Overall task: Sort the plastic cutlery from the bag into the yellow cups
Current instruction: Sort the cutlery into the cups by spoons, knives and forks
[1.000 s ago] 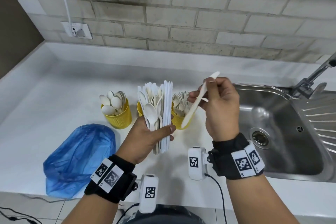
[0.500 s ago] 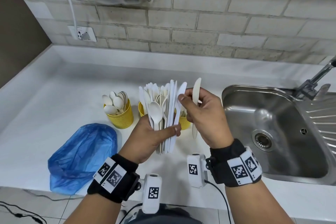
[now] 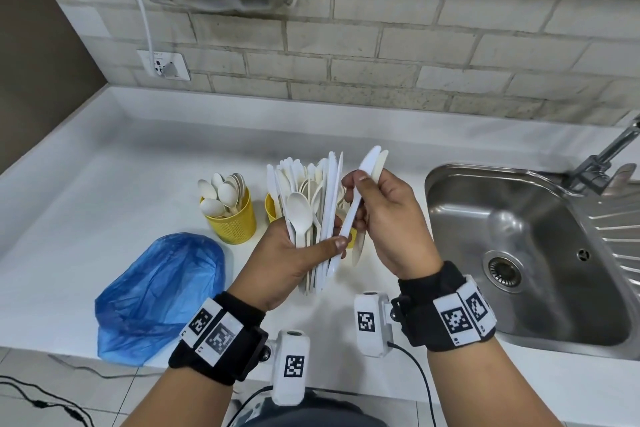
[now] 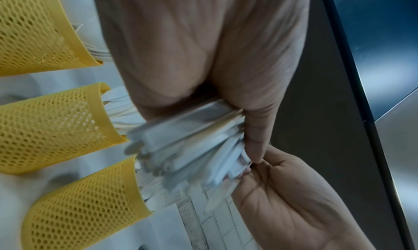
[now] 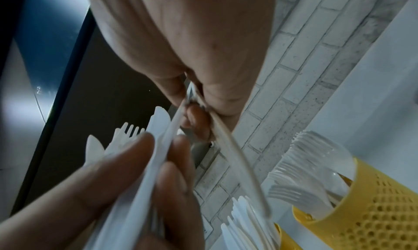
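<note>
My left hand (image 3: 322, 236) grips an upright bundle of white plastic cutlery (image 3: 311, 208), mixed spoons, forks and knives, in front of the yellow cups. My right hand (image 3: 360, 194) pinches two knives: a white knife (image 3: 349, 215) whose lower end still lies under my left thumb, and a cream knife (image 3: 379, 166) beside it. The left yellow cup (image 3: 235, 222) holds spoons. The middle cup (image 3: 270, 208) is mostly hidden behind the bundle. The left wrist view shows three mesh cups (image 4: 52, 128) side by side. A cup of forks (image 5: 373, 209) appears in the right wrist view.
A crumpled blue plastic bag (image 3: 159, 291) lies on the white counter at the front left. The steel sink (image 3: 519, 253) and its tap (image 3: 606, 156) are on the right. A wall socket (image 3: 164, 66) with a cable sits on the brick wall behind.
My right hand came back from the right cup with the cream knife, reached the bundle and took hold of a white knife, which now leans out to the right.
</note>
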### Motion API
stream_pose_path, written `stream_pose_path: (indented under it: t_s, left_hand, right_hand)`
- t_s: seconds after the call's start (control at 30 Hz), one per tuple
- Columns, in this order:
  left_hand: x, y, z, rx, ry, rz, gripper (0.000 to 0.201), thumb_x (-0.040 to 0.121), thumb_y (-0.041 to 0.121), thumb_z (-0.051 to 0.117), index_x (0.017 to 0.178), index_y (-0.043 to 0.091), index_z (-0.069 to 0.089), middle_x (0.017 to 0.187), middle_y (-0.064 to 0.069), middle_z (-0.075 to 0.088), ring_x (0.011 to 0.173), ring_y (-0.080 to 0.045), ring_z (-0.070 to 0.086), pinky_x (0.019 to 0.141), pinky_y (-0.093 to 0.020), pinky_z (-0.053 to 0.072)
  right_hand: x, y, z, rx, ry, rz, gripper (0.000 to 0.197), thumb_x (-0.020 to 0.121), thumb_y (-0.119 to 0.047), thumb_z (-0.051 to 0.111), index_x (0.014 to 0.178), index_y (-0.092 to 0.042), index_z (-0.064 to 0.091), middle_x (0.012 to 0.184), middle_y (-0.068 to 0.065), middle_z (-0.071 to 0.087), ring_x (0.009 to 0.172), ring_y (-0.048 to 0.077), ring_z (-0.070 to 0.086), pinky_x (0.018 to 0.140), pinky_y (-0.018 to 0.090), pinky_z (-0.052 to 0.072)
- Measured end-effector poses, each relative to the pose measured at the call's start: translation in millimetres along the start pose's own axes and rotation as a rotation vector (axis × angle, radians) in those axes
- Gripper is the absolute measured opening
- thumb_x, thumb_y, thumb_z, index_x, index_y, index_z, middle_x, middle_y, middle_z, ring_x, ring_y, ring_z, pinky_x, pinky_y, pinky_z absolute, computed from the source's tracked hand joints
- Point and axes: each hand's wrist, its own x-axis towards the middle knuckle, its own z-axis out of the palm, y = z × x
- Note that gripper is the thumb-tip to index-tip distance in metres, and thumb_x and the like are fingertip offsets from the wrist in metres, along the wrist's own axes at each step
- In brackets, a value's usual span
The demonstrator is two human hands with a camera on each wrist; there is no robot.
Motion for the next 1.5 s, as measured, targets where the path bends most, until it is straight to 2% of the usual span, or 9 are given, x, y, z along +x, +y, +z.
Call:
stream_pose_path:
  t_s: [0.2, 0.4, 0.5, 0.63, 0.73, 0.93, 1.07, 1.33, 1.5]
  left_hand:
    - [2.3, -3.9, -0.8, 0.005, 0.023, -0.048, 0.023, 0.082, 0.010, 0.080, 0.104, 0.009, 0.072, 0.094, -0.011, 0.070, 0.085, -0.027, 0.066, 0.074, -0.040, 0.056]
    - [3.2, -4.3, -1.6, -0.007, -0.048, -0.078, 0.019, 0.084, 0.011, 0.080, 0.102, 0.015, 0.074, 0.094, -0.015, 0.067, 0.085, -0.028, 0.064, 0.077, -0.041, 0.055]
    - [2.8, -2.1, 0.5, -0.024, -0.079, -0.097, 0.018, 0.082, 0.010, 0.080, 0.098, 0.017, 0.076, 0.093, -0.012, 0.068, 0.083, -0.026, 0.065, 0.074, -0.039, 0.056]
    - [4.5, -1.0, -0.8, -0.034, -0.094, -0.099, 0.019, 0.083, 0.009, 0.080, 0.100, 0.015, 0.075, 0.091, -0.011, 0.067, 0.081, -0.026, 0.064, 0.074, -0.039, 0.055]
    - [4.0, 0.1, -3.1, -0.035, -0.100, -0.101, 0.020, 0.084, 0.009, 0.080, 0.102, 0.013, 0.074, 0.089, -0.010, 0.067, 0.081, -0.026, 0.065, 0.074, -0.039, 0.055]
    - [3.2, 2.0, -5.0, -0.040, -0.118, -0.110, 0.023, 0.083, 0.006, 0.079, 0.104, 0.008, 0.071, 0.088, -0.010, 0.065, 0.078, -0.026, 0.063, 0.069, -0.037, 0.055]
    - [2.8, 0.8, -6.0, -0.066, -0.124, -0.125, 0.030, 0.081, 0.008, 0.081, 0.107, 0.003, 0.069, 0.087, -0.012, 0.064, 0.075, -0.025, 0.061, 0.066, -0.036, 0.054]
    - [4.9, 0.0, -7.7, -0.056, -0.098, -0.127, 0.032, 0.078, 0.017, 0.084, 0.105, 0.007, 0.071, 0.087, -0.015, 0.063, 0.074, -0.027, 0.060, 0.064, -0.036, 0.053]
    - [6.4, 1.4, -8.9, -0.094, -0.045, -0.099, 0.024, 0.085, 0.007, 0.079, 0.108, 0.009, 0.073, 0.086, -0.018, 0.063, 0.068, -0.026, 0.058, 0.062, -0.035, 0.052]
  right_hand:
    - [6.5, -10.1, -9.7, 0.302, 0.135, -0.028, 0.025, 0.113, -0.021, 0.036, 0.096, -0.011, 0.052, 0.072, 0.007, 0.062, 0.068, 0.026, 0.062, 0.061, 0.034, 0.053]
    - [13.9, -19.1, -18.5, 0.141, 0.000, -0.149, 0.015, 0.108, -0.019, 0.050, 0.107, -0.013, 0.064, 0.065, 0.004, 0.029, 0.050, 0.015, 0.025, 0.051, 0.031, 0.026]
    - [14.7, -24.0, -21.3, -0.016, -0.158, -0.168, 0.016, 0.098, -0.022, 0.064, 0.110, -0.017, 0.073, 0.068, 0.008, 0.036, 0.051, 0.017, 0.028, 0.051, 0.031, 0.028]
    - [15.8, -28.2, -24.4, -0.059, -0.175, -0.219, 0.013, 0.097, -0.015, 0.071, 0.109, -0.017, 0.077, 0.071, 0.013, 0.041, 0.060, 0.025, 0.034, 0.055, 0.030, 0.035]
    - [16.3, -29.0, -27.5, -0.102, -0.172, -0.257, 0.016, 0.096, -0.011, 0.072, 0.111, -0.013, 0.076, 0.068, 0.001, 0.050, 0.060, 0.012, 0.045, 0.062, 0.022, 0.043]
    - [18.5, -33.9, -31.9, -0.173, -0.250, -0.285, 0.014, 0.094, -0.010, 0.073, 0.108, -0.011, 0.075, 0.072, -0.001, 0.054, 0.063, 0.011, 0.049, 0.064, 0.020, 0.044]
    - [22.6, -37.4, -36.1, -0.188, -0.299, -0.253, 0.006, 0.095, -0.008, 0.071, 0.101, -0.007, 0.071, 0.075, 0.008, 0.052, 0.063, 0.014, 0.047, 0.059, 0.022, 0.043]
    - [31.3, -28.5, -43.2, -0.172, -0.374, -0.122, 0.009, 0.103, -0.010, 0.059, 0.095, -0.012, 0.056, 0.061, -0.014, 0.047, 0.050, 0.014, 0.031, 0.051, 0.027, 0.032]
    - [31.3, -24.5, -42.5, -0.106, -0.279, -0.069, 0.013, 0.105, -0.002, 0.053, 0.094, -0.008, 0.054, 0.057, -0.012, 0.044, 0.047, 0.013, 0.033, 0.049, 0.025, 0.034]
